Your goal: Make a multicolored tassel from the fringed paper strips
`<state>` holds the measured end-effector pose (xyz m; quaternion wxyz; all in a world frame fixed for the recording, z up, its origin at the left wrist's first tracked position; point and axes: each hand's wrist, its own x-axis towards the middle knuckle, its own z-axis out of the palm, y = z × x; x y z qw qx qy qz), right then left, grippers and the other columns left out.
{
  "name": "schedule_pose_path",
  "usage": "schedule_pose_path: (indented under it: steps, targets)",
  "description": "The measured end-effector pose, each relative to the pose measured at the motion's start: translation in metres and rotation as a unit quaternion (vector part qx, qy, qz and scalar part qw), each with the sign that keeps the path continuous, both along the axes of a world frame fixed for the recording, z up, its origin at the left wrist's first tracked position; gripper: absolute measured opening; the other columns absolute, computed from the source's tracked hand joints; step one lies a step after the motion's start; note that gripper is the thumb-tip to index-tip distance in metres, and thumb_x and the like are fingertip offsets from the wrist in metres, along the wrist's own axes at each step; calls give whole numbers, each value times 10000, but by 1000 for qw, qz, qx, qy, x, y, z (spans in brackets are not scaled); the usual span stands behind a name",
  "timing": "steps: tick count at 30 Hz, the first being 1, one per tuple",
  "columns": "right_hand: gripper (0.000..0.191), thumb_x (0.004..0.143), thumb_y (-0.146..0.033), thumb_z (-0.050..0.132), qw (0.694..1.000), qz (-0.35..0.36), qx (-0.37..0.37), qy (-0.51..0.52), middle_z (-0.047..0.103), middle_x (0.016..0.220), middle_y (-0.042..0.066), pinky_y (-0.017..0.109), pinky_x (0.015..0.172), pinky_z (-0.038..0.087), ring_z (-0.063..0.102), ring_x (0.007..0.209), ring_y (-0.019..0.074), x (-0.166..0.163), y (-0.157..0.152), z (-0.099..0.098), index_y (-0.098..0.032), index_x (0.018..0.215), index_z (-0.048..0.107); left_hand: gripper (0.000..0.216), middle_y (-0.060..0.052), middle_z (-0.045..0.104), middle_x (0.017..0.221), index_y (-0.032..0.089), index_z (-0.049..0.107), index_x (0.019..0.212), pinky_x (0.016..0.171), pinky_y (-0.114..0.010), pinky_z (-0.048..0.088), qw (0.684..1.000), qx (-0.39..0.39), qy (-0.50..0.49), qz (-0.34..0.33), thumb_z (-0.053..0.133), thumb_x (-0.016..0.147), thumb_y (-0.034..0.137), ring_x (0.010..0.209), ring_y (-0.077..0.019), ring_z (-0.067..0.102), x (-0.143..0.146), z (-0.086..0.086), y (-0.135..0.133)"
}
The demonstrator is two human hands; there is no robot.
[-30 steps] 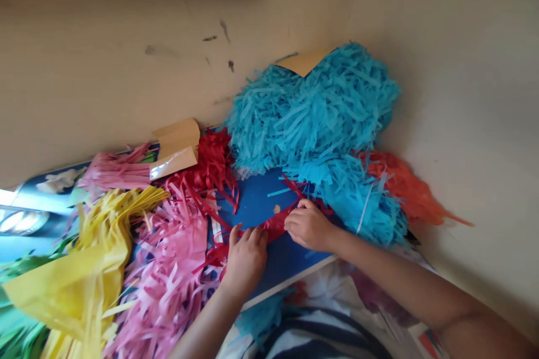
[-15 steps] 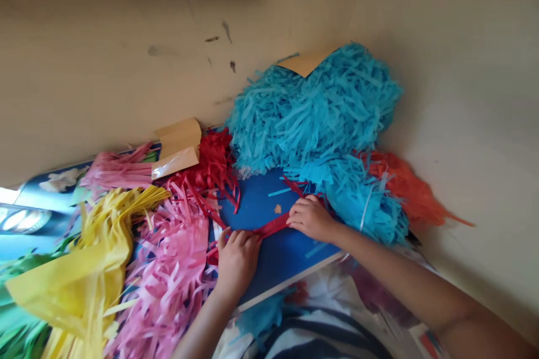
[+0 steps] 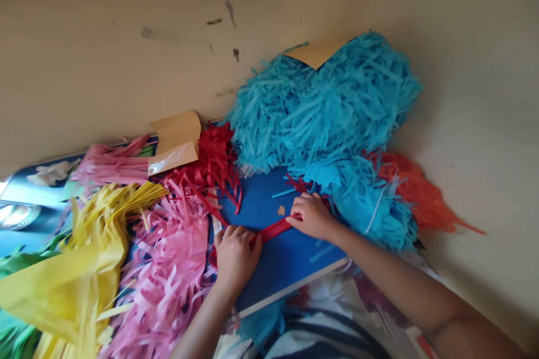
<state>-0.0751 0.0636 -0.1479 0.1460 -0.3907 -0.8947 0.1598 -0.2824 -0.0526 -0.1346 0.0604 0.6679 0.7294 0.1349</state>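
Observation:
A strip of red tissue paper [image 3: 275,229] stretches between my two hands, low over the blue tabletop [image 3: 263,190]. My left hand [image 3: 238,252] is closed on its left end, next to the pink paper fringe [image 3: 168,269]. The fingers of my right hand [image 3: 310,215] pinch the other end, close to the blue fringe [image 3: 357,196]. Loose red fringe pokes out beyond both hands. A pile of red fringe [image 3: 214,154] lies just past my left hand, one strand trailing down to it.
A big heap of blue shredded paper [image 3: 332,106] rests against the wall, an orange fringe [image 3: 421,190] to its right. Yellow paper fringe [image 3: 101,230] and green fringe [image 3: 21,331] lie at left. A brown envelope [image 3: 177,137] stands behind the pink and red paper.
The view has tilted down slightly, and the shelf has left the top of the picture. Both hands keep hold of the red strip in nearly the same place.

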Motion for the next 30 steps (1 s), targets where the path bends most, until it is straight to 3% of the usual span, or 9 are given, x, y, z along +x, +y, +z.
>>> schedule_pose_path:
  steps: [6, 10, 13, 16, 19, 21, 24, 30]
  targets:
    - [274, 776, -293, 759, 1000, -9, -8, -6, 628, 691, -16, 313, 698, 250, 515, 759, 163, -2, 2, -2, -184, 585, 594, 274, -33, 669, 714, 219, 664, 647, 810, -422, 378, 1000, -24, 19, -3, 582, 876, 344, 813, -245, 596, 0, 3, 2]
    - [183, 787, -286, 767, 1000, -19, 13, 9, 658, 843, 13, 319, 730, 290, 544, 850, 187, 1, 3, 4, -189, 760, 613, 139, -54, 705, 970, 230, 690, 983, 927, -458, 357, 997, 32, 64, -42, 605, 878, 261, 960, -265, 581, 4, 10, 2]
    - [104, 837, -249, 714, 994, 56, 94, 26, 669, 1053, 46, 379, 844, 286, 514, 1065, 232, 8, -1, 16, -212, 896, 637, 176, -26, 707, 973, 266, 683, 1009, 963, -466, 333, 983, 36, 109, -142, 568, 904, 184, 968, -255, 568, 7, 15, 3]
    - [54, 886, -277, 657, 975, 181, 130, -7, 689, 984, 19, 429, 890, 251, 503, 1066, 223, 10, -7, 22, -229, 908, 647, 172, -21, 702, 856, 244, 685, 983, 961, -470, 334, 975, 25, 121, -187, 564, 899, 155, 913, -246, 569, 10, 17, 3]
    - [142, 943, -217, 562, 961, 219, 162, -41, 685, 855, 5, 421, 865, 255, 520, 970, 186, 5, -9, 18, -197, 821, 632, 159, -37, 704, 852, 212, 688, 961, 996, -494, 313, 976, 34, 116, -184, 553, 892, 163, 931, -254, 568, 13, 18, 4]
    - [211, 960, -179, 511, 957, 216, 185, -46, 685, 855, 7, 414, 854, 258, 521, 918, 170, 1, -7, 14, -184, 782, 625, 141, -47, 709, 853, 202, 694, 922, 1007, -507, 305, 978, 41, 109, -173, 558, 891, 220, 927, -261, 570, 16, 19, 5]
    - [172, 952, -196, 514, 955, 221, 189, -56, 690, 932, 28, 418, 864, 264, 517, 890, 170, -3, -2, 15, -182, 836, 640, 152, -51, 720, 868, 201, 702, 925, 1010, -513, 306, 980, 47, 97, -165, 575, 878, 268, 924, -263, 577, 19, 21, 5]
    - [244, 953, -143, 454, 918, 305, 223, -116, 681, 857, 61, 429, 895, 269, 519, 882, 197, -9, 7, 24, -168, 795, 639, 151, -60, 724, 845, 208, 712, 902, 1030, -544, 282, 983, 39, 91, -153, 575, 839, 227, 925, -276, 581, 18, 22, 10]
